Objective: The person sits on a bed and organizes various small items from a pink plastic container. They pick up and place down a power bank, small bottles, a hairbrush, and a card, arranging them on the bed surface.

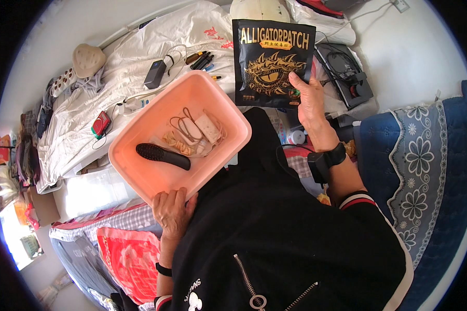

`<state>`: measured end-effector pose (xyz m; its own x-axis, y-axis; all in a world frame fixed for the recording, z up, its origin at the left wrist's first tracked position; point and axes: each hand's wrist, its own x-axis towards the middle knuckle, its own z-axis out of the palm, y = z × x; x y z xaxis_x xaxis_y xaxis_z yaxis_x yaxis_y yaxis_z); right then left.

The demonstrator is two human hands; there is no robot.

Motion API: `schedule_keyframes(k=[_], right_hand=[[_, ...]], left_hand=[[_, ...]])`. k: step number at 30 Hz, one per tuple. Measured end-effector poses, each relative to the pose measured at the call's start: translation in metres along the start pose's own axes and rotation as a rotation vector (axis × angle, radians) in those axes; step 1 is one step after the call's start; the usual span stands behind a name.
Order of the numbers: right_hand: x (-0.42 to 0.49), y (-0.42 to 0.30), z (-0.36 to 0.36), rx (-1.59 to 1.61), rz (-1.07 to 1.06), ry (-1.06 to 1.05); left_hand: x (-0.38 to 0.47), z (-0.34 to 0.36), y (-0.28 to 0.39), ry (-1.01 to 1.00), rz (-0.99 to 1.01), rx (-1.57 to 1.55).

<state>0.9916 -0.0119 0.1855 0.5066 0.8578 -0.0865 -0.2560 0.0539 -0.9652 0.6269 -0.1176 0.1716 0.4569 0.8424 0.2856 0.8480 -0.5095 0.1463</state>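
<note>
My left hand (174, 212) grips the near rim of a pink plastic basin (155, 116), which tilts towards me. Inside the basin lie a black hairbrush (163, 156), a white power adapter (208, 128) with a coiled cable (186, 126), and a beige tangled bundle (177, 143). To the right, my right hand (309, 99) pinches a black foil pouch (274, 64) by its lower right edge, thumb on the front. The pouch bears gold writing and a reptile-eye print. It is held up beyond the basin's right corner, apart from it.
Behind the basin, a table under white plastic sheeting (136, 50) carries a black power bank (155, 74), several dark bottles (202, 60) and a red-green device (101, 124). A black case with cables (344, 74) lies right. A blue floral-trimmed cover (416, 163) hangs beside me.
</note>
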Motion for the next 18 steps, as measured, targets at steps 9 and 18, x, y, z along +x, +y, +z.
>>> schedule_keyframes(k=[9, 18], right_hand=[[0.023, 0.031, -0.018, 0.103, 0.154, 0.115], [0.028, 0.101, -0.013, -0.021, 0.465, -0.034]], left_hand=[[-0.003, -0.001, -0.002, 0.017, -0.004, -0.015], [-0.007, 0.002, -0.008, 0.019, -0.057, -0.021]])
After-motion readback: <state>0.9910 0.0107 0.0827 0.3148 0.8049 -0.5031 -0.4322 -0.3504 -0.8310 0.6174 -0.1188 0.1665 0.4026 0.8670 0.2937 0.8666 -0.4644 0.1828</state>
